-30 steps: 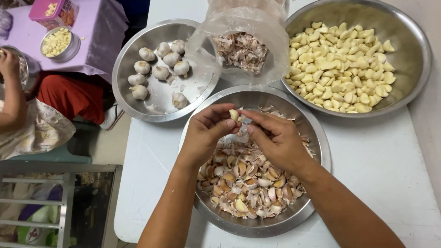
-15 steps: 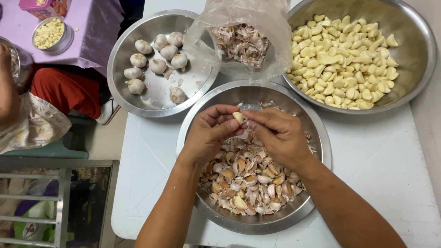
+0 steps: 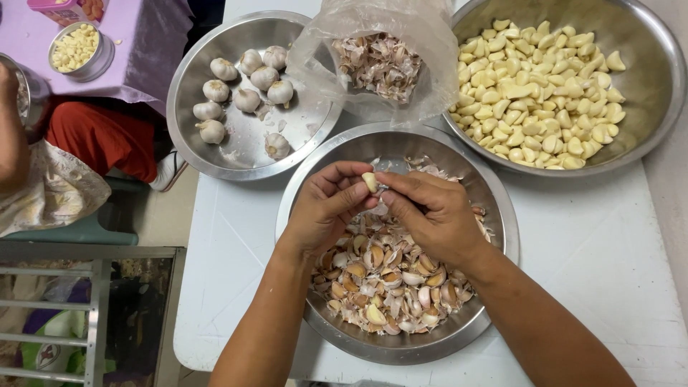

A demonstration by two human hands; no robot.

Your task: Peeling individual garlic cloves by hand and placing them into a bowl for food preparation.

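pinching a garlic clove (image 3: 370,182) between both hands over the steel bowl (image 3: 502,215)
the clove is held upright, gripped by left hand (image 3: 326,208) and right hand (image 3: 433,215) fingertips alike, equally near.

Only 1 view, from a head-worn camera: looks almost straight down from close above onto a white table (image 3: 609,265), centred on the near metal bowl (image 3: 494,215), with the floor strip along the left edge.
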